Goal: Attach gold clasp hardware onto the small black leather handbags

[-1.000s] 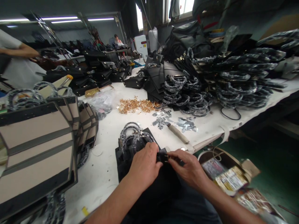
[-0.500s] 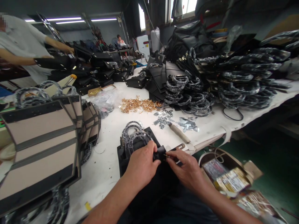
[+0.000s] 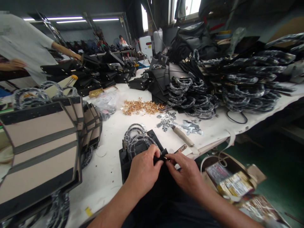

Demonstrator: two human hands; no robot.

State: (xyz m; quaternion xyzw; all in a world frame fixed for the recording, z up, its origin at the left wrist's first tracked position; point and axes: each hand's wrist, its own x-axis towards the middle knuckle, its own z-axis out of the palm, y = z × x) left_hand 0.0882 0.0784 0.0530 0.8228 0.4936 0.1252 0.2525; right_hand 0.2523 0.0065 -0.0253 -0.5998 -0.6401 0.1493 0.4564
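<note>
A black handbag piece lies at the table's front edge, its looped handles wrapped in clear plastic. My left hand is closed on a black strap or flap of it, thumb and fingers pinching from the left. From the right, my right hand pinches a small gold metal fitting against the end of that black piece. Just beyond the right fingers lies a dark tool with a slotted metal end. A wrapped, rod-like handle rests farther back.
Gold fittings and flat silver plates lie loose on the white table. Stacked bag panels stand at left, piled black bags at right. A box of parts sits below right. A co-worker stands far left.
My right hand has shifted slightly left, bringing the gold fitting closer to my left fingers. The co-worker's one hand has drawn back from the black bags.
</note>
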